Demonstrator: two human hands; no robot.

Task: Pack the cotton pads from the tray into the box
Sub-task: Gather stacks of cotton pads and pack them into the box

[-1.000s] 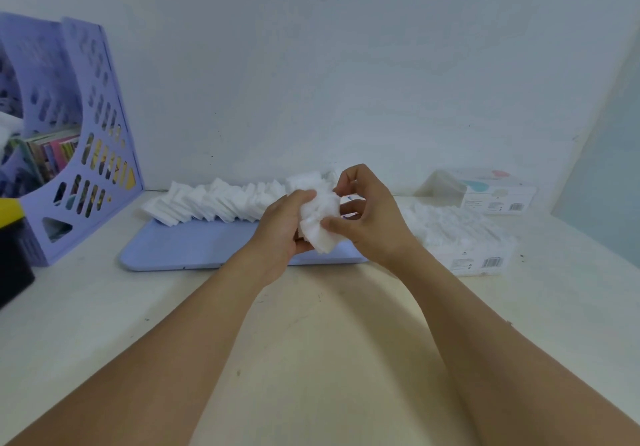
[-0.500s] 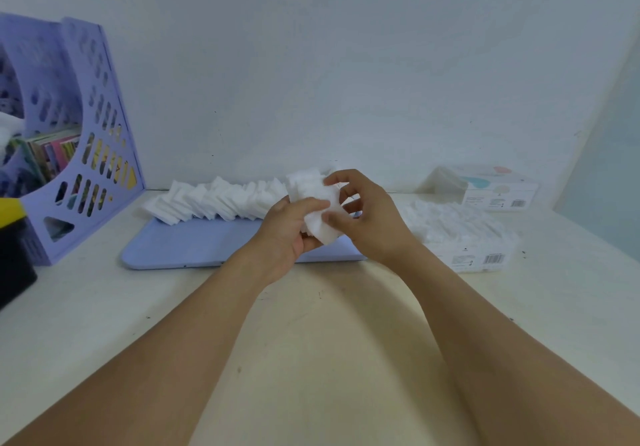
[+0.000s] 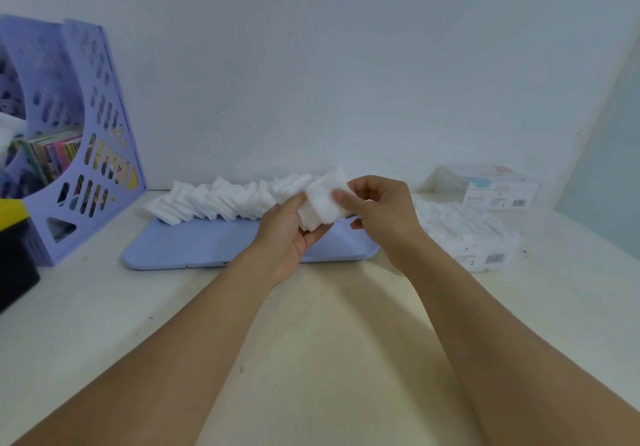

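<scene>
Both forearms bare, no sleeves; left hand [image 3: 282,234] & right hand [image 3: 384,213] ungloved, short nails.

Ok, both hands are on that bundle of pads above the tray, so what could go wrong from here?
1. The bundle of pads is held only at its ends by the left hand and right hand; loose pads might slip onto the tray.
2. The box already looks heaped, so added pads may spill over.
3. Carrying across could brush the row of pads.

Plain pale wall [image 3: 311,65] behind a cream tabletop [image 3: 311,359].
</scene>
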